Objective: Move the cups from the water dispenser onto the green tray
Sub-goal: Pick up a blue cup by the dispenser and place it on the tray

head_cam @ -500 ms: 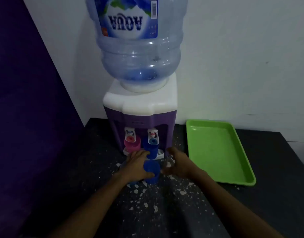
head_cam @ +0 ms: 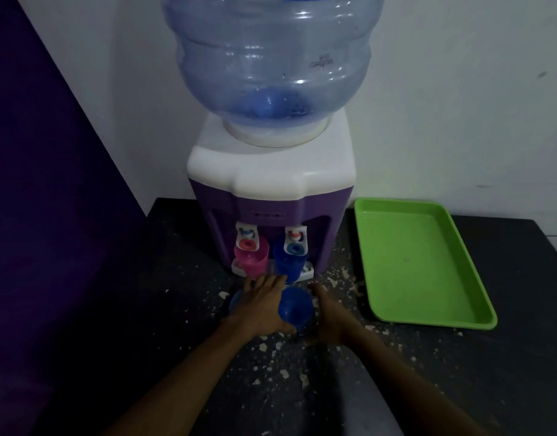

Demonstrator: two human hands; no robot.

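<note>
Flanking a blue cup (head_cam: 295, 308) on the speckled dark table (head_cam: 459, 372), the left hand (head_cam: 264, 305) presses its side with fingers spread, while the right hand (head_cam: 329, 316) cups the other side. Beyond, a pink cup (head_cam: 252, 259) and second blue cup (head_cam: 289, 262) sit under the water dispenser (head_cam: 270, 184). The green tray (head_cam: 421, 262) lies bare to the right.

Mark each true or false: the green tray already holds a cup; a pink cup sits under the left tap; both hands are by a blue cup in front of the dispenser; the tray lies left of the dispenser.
1. The green tray already holds a cup. False: it holds none.
2. A pink cup sits under the left tap. True.
3. The left hand and right hand flank a blue cup in front of the water dispenser. True.
4. The tray lies left of the dispenser. False: it lies to its right.
</note>
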